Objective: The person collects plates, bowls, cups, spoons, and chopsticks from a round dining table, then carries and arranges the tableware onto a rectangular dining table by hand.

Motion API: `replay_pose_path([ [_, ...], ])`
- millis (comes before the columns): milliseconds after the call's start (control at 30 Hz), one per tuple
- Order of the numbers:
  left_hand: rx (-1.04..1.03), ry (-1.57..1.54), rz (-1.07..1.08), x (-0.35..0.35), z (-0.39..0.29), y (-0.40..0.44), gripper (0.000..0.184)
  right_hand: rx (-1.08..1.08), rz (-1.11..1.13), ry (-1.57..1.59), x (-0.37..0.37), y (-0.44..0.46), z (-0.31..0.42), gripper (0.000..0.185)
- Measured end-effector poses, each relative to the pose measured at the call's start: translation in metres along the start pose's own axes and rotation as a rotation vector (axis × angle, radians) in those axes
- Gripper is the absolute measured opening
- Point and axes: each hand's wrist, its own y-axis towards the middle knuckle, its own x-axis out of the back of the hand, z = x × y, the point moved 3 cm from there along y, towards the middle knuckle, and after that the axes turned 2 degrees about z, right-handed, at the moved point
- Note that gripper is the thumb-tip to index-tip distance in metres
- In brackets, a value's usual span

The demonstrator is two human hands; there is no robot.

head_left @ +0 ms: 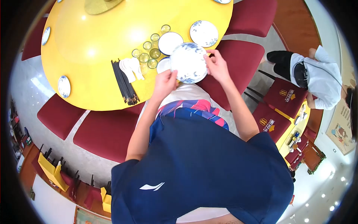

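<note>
Between my two hands is a white plate (pixel 189 61) with blue flower patterns near its rim. My left hand (pixel 166 83) grips its lower left edge, and my right hand (pixel 217 66) pinches its right edge. Partly behind it, a white plate (pixel 170 42) and another white dish (pixel 163 65) rest on the yellow table (pixel 100 74). A patterned plate (pixel 203 33) lies on the table beyond my right hand. Several glasses (pixel 154 53) stand left of the plates. White spoons (pixel 129 68) and a bundle of black chopsticks (pixel 124 83) lie farther left.
Dark red chairs (pixel 104 138) surround the round table. Small patterned plates (pixel 64 86) sit along its left edge. On the right, another person (pixel 315 76) bends beside chairs (pixel 285 96) at a second yellow table (pixel 285 143).
</note>
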Motion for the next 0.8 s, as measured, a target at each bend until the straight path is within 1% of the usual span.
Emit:
replay_pose_path([
  [33,-0.019,0.010,0.045,-0.018,-0.004,0.016,0.030,0.068,-0.042,-0.119,0.018,0.012,-0.009,0.025],
  [67,-0.013,0.017,0.041,-0.029,-0.008,0.032,0.030,0.142,-0.084,-0.237,0.034,0.024,-0.016,0.027],
  [100,-0.003,0.015,0.066,-0.041,-0.009,0.046,0.031,0.089,-0.094,-0.311,0.052,0.034,-0.018,0.027],
  [133,0.010,0.013,0.088,-0.054,-0.011,0.063,0.032,0.050,-0.097,-0.416,0.070,0.045,-0.021,0.023],
  [200,0.025,0.049,0.051,-0.078,-0.006,0.099,0.033,0.155,-0.124,-0.353,0.093,0.082,-0.055,0.022],
  [233,0.036,0.092,0.043,-0.087,0.001,0.114,0.035,0.173,-0.130,-0.328,0.098,0.098,-0.062,0.022],
  [267,0.006,0.136,-0.018,-0.097,0.006,0.128,0.039,0.185,-0.143,-0.299,0.102,0.111,-0.067,0.023],
  [300,0.042,0.191,-0.066,-0.107,0.011,0.140,0.042,0.160,-0.143,-0.313,0.104,0.129,-0.075,0.023],
  [333,0.062,0.216,-0.065,-0.117,0.018,0.151,0.042,0.238,-0.183,-0.329,0.105,0.144,-0.082,0.022],
  [400,0.215,0.195,-0.199,-0.131,0.033,0.170,0.043,0.283,-0.232,-0.431,0.106,0.173,-0.094,0.021],
  [433,0.249,0.231,-0.240,-0.137,0.029,0.175,0.046,0.322,-0.260,-0.443,0.105,0.184,-0.097,0.021],
  [500,0.283,0.252,-0.253,-0.144,0.031,0.187,0.047,0.385,-0.306,-0.489,0.099,0.203,-0.100,0.021],
  [533,0.311,0.255,-0.276,-0.146,0.037,0.193,0.048,0.362,-0.316,-0.483,0.097,0.207,-0.097,0.022],
  [733,0.341,0.238,-0.333,-0.143,0.061,0.210,0.050,0.385,-0.330,-0.467,0.078,0.225,-0.089,0.019],
  [800,0.314,0.334,-0.337,-0.136,0.073,0.217,0.051,0.368,-0.338,-0.551,0.074,0.226,-0.090,0.017],
])
